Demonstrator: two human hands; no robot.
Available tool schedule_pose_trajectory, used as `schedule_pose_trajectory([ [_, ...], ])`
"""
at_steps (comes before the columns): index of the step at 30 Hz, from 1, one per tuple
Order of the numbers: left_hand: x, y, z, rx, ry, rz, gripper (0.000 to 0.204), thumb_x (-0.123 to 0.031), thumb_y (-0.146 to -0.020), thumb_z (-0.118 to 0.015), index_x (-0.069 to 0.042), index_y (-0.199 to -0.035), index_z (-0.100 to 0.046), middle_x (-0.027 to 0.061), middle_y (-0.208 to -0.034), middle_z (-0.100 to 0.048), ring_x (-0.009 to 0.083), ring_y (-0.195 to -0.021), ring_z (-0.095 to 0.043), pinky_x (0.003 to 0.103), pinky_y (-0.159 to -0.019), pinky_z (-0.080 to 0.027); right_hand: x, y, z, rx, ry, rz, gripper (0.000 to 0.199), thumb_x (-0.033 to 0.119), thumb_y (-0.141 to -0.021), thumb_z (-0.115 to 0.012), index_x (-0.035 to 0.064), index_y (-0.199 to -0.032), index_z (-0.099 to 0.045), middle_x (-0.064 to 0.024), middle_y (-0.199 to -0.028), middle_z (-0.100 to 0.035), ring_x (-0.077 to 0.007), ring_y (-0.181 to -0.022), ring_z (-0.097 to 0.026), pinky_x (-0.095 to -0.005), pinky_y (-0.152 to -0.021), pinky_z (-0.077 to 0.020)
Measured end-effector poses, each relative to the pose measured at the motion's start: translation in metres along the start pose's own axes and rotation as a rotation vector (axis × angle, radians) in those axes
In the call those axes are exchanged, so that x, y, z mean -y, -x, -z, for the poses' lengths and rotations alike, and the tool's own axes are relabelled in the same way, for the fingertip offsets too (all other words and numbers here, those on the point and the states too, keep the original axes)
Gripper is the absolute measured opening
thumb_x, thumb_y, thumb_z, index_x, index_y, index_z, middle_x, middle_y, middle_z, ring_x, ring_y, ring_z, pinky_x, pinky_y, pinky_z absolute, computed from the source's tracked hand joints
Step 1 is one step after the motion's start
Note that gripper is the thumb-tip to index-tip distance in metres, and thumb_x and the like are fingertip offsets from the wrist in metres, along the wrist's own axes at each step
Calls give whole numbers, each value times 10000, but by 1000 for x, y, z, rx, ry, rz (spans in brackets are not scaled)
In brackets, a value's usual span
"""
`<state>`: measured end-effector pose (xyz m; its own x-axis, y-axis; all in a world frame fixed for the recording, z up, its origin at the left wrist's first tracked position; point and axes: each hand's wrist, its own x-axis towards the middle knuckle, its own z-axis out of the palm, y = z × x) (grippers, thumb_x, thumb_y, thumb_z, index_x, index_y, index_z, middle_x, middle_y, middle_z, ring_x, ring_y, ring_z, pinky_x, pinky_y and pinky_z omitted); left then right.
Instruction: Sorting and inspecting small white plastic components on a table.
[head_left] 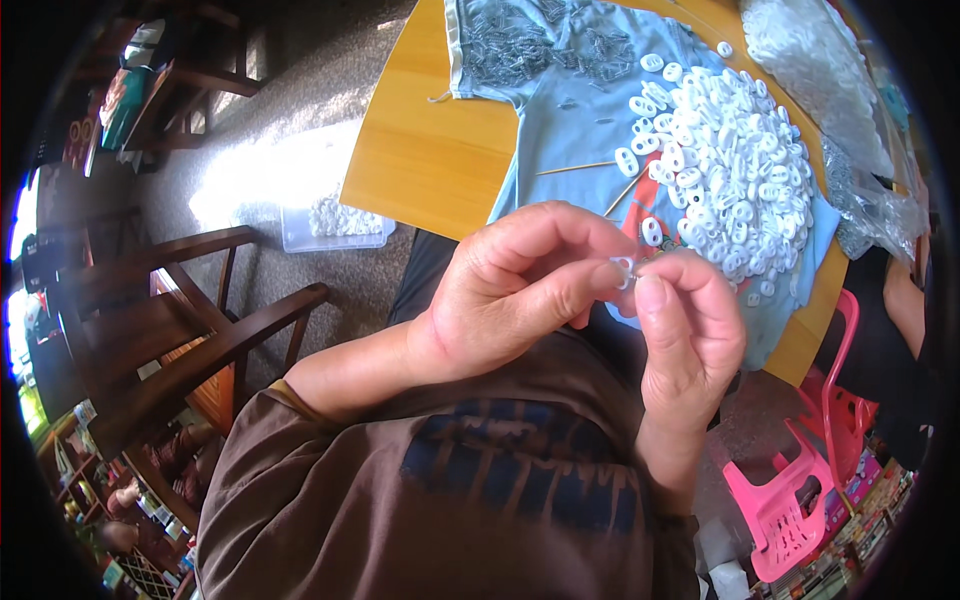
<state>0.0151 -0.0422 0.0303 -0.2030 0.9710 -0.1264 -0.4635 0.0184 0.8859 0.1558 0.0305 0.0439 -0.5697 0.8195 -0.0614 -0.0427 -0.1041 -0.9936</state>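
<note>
My left hand (pixel 520 285) and my right hand (pixel 690 330) meet in front of my chest, both pinching one small white plastic ring piece (pixel 625 270) between thumb and fingertips. A thin metal part seems to sit at the same spot, too small to tell. Just beyond the hands, a big heap of the same white plastic pieces (pixel 735 165) lies on a light blue cloth (pixel 570 100) spread over a yellow wooden table (pixel 430 150). A pile of small metal springs (pixel 520 45) lies at the cloth's far left part.
Thin wooden sticks (pixel 580 167) lie on the cloth. A clear box of white pieces (pixel 335 225) stands on the floor. Dark wooden chairs (pixel 180 320) are at my left, a pink plastic chair (pixel 800 480) at my right. Clear bags (pixel 830 80) lie on the table's right side.
</note>
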Motion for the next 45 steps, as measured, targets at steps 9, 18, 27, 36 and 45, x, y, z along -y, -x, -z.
schedule_pose_trajectory([
  [9,1,-1,4,42,-393,-283,123,32,-841,-555,39,-964,-563,77,-824,-554,82,-584,-531,195,-529,-428,1,1,-1,-13,375,229,50,-8,-796,-597,-18,-830,-561,-78,-747,-577,-156,-665,-533,-251,-629,-420],
  [18,1,0,2,85,-302,-249,191,31,-863,-510,59,-1046,-561,116,-863,-558,155,-673,-620,226,-583,-478,-1,3,3,-29,223,141,44,-5,-803,-594,-23,-827,-561,-74,-750,-579,-146,-667,-527,-245,-637,-413],
  [27,-2,-3,2,84,-392,-312,183,52,-836,-536,53,-1013,-583,103,-806,-564,147,-627,-617,230,-553,-476,2,6,-2,-58,309,180,42,-10,-803,-591,-20,-821,-555,-79,-742,-577,-161,-658,-531,-254,-624,-416],
  [36,-1,-4,2,79,-513,-360,177,70,-819,-551,45,-991,-585,101,-801,-567,131,-610,-603,221,-543,-472,0,4,1,-51,400,224,35,-6,-806,-585,-17,-814,-553,-89,-738,-573,-189,-643,-538,-271,-606,-424],
  [45,8,0,0,-59,-25,46,174,18,-860,-534,33,-1033,-547,72,-839,-582,113,-659,-580,208,-581,-475,-10,-1,3,-33,356,190,85,11,-805,-599,-19,-881,-578,-76,-749,-573,-160,-658,-532,-258,-624,-424],
])
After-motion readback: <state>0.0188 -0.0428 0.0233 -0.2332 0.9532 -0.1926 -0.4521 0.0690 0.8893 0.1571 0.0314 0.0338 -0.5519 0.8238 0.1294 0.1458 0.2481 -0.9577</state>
